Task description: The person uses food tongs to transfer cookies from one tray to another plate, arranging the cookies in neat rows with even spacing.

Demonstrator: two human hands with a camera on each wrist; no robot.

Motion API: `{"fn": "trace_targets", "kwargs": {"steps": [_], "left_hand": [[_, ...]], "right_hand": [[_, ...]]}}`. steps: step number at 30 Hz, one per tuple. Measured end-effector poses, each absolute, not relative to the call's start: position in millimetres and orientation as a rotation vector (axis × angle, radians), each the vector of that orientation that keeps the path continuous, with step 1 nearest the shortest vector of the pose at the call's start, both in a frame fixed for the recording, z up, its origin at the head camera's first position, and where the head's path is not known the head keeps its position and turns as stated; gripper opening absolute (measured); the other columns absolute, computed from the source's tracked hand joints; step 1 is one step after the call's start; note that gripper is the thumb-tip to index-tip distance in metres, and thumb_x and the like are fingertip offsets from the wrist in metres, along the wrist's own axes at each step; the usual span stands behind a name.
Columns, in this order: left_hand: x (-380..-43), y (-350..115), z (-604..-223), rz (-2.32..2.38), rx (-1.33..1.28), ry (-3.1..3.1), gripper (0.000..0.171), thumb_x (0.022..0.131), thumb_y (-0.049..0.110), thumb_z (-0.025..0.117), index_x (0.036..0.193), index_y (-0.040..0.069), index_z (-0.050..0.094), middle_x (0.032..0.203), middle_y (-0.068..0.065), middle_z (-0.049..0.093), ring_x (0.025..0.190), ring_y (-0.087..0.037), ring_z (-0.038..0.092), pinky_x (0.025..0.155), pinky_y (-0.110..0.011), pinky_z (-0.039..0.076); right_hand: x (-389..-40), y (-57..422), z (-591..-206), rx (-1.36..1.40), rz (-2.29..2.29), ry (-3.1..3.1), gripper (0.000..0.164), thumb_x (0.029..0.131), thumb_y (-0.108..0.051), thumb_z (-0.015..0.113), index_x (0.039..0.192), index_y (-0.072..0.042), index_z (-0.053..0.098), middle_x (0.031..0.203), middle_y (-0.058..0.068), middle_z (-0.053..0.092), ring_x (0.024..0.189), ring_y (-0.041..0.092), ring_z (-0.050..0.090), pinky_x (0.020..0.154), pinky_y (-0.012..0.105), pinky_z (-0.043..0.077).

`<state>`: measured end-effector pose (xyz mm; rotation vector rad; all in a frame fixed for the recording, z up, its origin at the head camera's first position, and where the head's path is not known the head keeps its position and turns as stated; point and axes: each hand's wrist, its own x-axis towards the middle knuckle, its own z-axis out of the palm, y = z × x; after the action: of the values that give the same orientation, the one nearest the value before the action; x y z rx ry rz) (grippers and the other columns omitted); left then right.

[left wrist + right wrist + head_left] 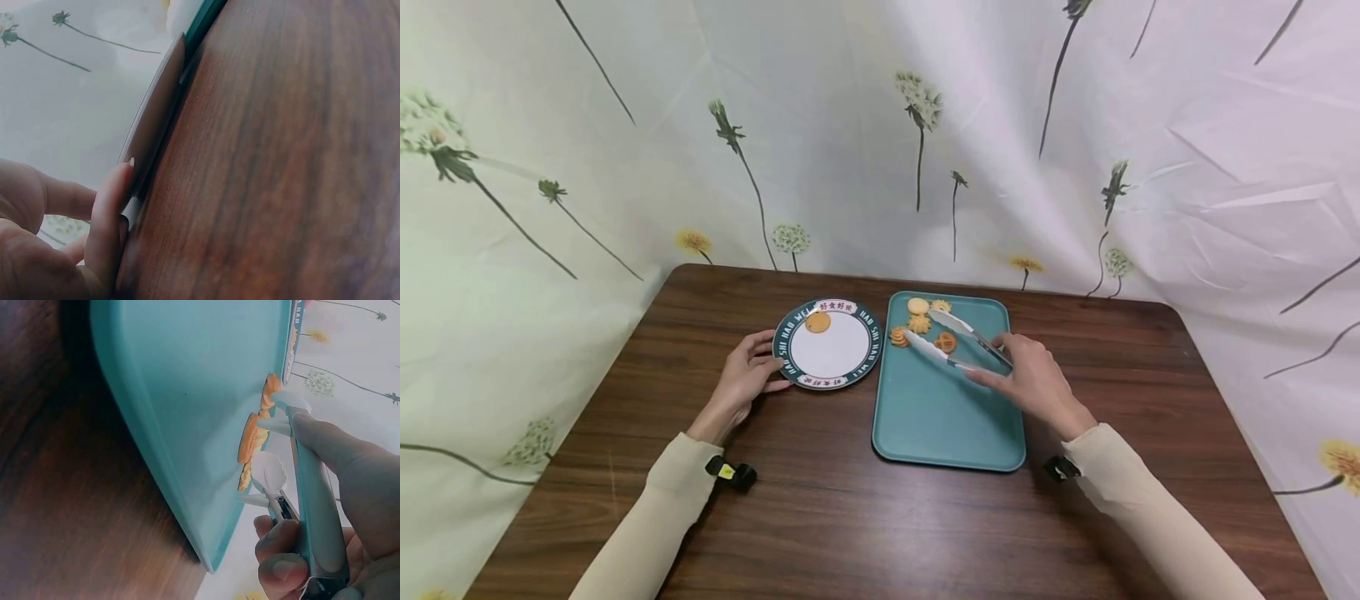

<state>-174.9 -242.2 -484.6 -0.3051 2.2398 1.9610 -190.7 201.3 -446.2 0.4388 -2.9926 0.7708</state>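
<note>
My left hand [747, 375] holds the left rim of a round plate [827, 387], which has a white middle and a dark green border with lettering. One round biscuit [817, 322] lies near the plate's upper left. In my right hand [1033, 375] is a pair of tongs [319, 512], thumb on one arm and fingers curled round the other. The tong arms stand spread, with white scalloped tips over the far end of a teal tray [947, 417]. Several biscuits lie there about the tips, among them a pretzel-shaped biscuit [945, 342] between the arms.
Plate and tray stand side by side on a dark wood table [820, 517], the plate on the left. Behind the table hangs a pale cloth [842, 167] printed with dandelions. A black wrist device [730, 472] sits on the left sleeve.
</note>
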Motion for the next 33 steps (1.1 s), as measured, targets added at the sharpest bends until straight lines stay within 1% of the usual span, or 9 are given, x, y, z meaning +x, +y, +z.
{"fn": "trace_targets", "kwargs": {"steps": [7, 15, 22, 28, 31, 33], "left_hand": [[-174, -243, -485, 1.963, -0.292, 2.241, 0.06, 0.107, 0.001, 0.048, 0.163, 0.007, 0.026, 0.155, -0.026, 0.033, 0.111, -0.015, 0.059, 0.085, -0.026, 0.068], [-175, -243, -484, 1.957, -0.299, 2.244, 0.06, 0.107, 0.002, 0.049, 0.163, 0.007, 0.026, 0.155, -0.026, 0.033, 0.109, -0.013, 0.059, 0.085, -0.026, 0.068], [-175, -242, -482, 1.947, -0.31, 2.241, 0.06, 0.108, 0.003, 0.048, 0.164, 0.008, 0.025, 0.155, -0.025, 0.033, 0.109, -0.013, 0.059, 0.085, -0.026, 0.068], [-176, -243, -482, 1.952, -0.309, 2.237, 0.061, 0.108, 0.003, 0.048, 0.164, 0.009, 0.025, 0.156, -0.026, 0.033, 0.11, -0.014, 0.058, 0.085, -0.025, 0.068], [-175, -242, -482, 1.944, -0.307, 2.242, 0.061, 0.108, 0.003, 0.048, 0.164, 0.009, 0.025, 0.156, -0.026, 0.032, 0.112, -0.015, 0.058, 0.085, -0.025, 0.068], [-175, -242, -482, 1.943, -0.309, 2.241, 0.061, 0.108, 0.003, 0.049, 0.164, 0.009, 0.025, 0.156, -0.026, 0.032, 0.112, -0.015, 0.058, 0.085, -0.025, 0.068]], "right_hand": [[-188, 204, -449, 0.445, 0.75, -3.0, 0.065, 0.086, -0.059, 0.08, 0.123, -0.007, 0.067, 0.108, 0.013, 0.073, 0.086, 0.022, 0.064, 0.067, 0.036, 0.057], [-182, 208, -450, 0.453, 0.745, -2.988, 0.065, 0.086, -0.057, 0.081, 0.124, -0.005, 0.067, 0.109, 0.014, 0.074, 0.088, 0.024, 0.066, 0.07, 0.039, 0.059], [-174, 212, -450, 0.432, 0.714, -3.016, 0.067, 0.086, -0.058, 0.08, 0.125, -0.006, 0.067, 0.109, 0.013, 0.073, 0.086, 0.022, 0.064, 0.068, 0.037, 0.057], [-167, 214, -449, 0.434, 0.71, -3.013, 0.068, 0.086, -0.059, 0.08, 0.126, -0.006, 0.067, 0.109, 0.013, 0.073, 0.087, 0.022, 0.065, 0.067, 0.037, 0.058], [-164, 216, -449, 0.435, 0.705, -3.01, 0.067, 0.086, -0.059, 0.08, 0.125, -0.007, 0.068, 0.108, 0.013, 0.073, 0.085, 0.022, 0.065, 0.066, 0.034, 0.057], [-161, 217, -449, 0.435, 0.704, -3.009, 0.066, 0.086, -0.059, 0.08, 0.124, -0.007, 0.068, 0.104, 0.011, 0.073, 0.082, 0.021, 0.062, 0.062, 0.031, 0.054]]}}
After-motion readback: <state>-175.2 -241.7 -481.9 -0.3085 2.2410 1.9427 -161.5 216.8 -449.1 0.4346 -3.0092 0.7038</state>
